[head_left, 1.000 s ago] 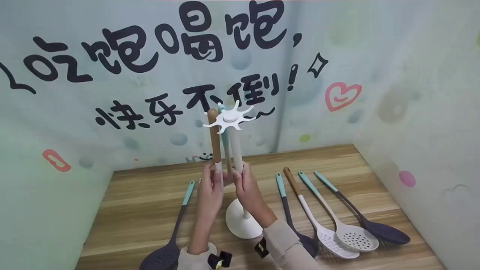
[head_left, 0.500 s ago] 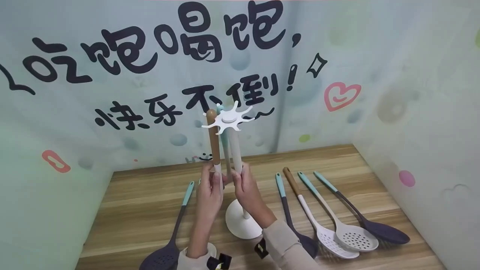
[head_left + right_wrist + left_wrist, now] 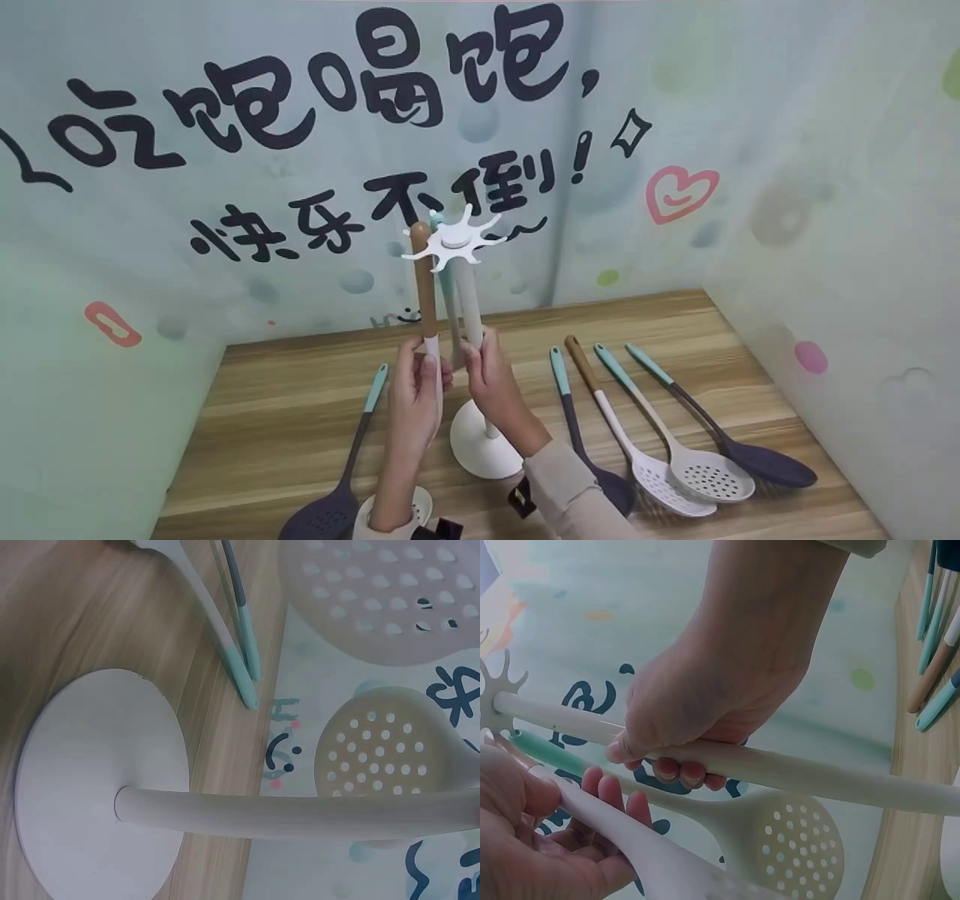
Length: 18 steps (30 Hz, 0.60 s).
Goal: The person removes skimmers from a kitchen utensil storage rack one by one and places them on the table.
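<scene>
In the head view my right hand [image 3: 496,386] grips the pole of a white utensil rack [image 3: 469,300], which has a hooked top and a round base [image 3: 97,787]. My left hand [image 3: 411,394] pinches the white shaft of a slotted spoon [image 3: 424,296] with a brown handle. That spoon stands upright, its handle end beside the hooks; its broad perforated head [image 3: 375,592] shows in the right wrist view. Behind the pole hangs a beige skimmer [image 3: 802,847] with a teal handle. Thumb and fingers of the left hand [image 3: 525,832] lie around the shaft in the left wrist view.
A dark slotted utensil [image 3: 326,514] lies at the left of the wooden table [image 3: 285,390]. Part of a pale perforated head [image 3: 424,502] shows beside the left sleeve. To the right lie a white slotted spoon [image 3: 667,484], a beige skimmer [image 3: 712,476] and dark utensils. Printed walls enclose the table.
My left hand has moved slightly down and left, bringing the brown-handled slotted spoon lower beside the rack's hooks. My right hand stays on the pole.
</scene>
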Motion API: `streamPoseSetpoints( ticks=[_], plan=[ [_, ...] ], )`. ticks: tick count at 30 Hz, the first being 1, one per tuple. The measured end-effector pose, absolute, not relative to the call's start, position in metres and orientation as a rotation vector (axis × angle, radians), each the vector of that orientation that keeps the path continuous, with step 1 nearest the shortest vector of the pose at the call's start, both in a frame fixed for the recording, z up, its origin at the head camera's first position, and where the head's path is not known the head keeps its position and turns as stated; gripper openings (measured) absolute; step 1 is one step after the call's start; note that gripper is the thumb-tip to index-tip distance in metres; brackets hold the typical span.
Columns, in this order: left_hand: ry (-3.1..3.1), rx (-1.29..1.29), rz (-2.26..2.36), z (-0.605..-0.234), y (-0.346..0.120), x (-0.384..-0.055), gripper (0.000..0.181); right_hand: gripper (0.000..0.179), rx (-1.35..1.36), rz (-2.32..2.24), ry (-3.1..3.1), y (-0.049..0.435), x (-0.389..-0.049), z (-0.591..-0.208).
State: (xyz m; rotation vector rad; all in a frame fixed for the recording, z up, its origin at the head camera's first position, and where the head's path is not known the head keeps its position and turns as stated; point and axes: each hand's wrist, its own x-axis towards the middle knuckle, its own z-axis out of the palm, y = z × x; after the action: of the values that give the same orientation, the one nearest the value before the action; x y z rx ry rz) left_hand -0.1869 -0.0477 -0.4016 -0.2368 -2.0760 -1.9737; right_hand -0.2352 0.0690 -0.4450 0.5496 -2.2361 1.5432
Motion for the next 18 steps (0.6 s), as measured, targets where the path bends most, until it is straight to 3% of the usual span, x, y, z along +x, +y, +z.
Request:
streamPoseSetpoints(
  ticks=[18],
  plan=[
    [-2.025,-0.190,-2.170,-0.398,-0.046,-0.167,0.034,0.024,0.536,1.541,-2.243,0.070,-0.234,-0.444]
  ],
)
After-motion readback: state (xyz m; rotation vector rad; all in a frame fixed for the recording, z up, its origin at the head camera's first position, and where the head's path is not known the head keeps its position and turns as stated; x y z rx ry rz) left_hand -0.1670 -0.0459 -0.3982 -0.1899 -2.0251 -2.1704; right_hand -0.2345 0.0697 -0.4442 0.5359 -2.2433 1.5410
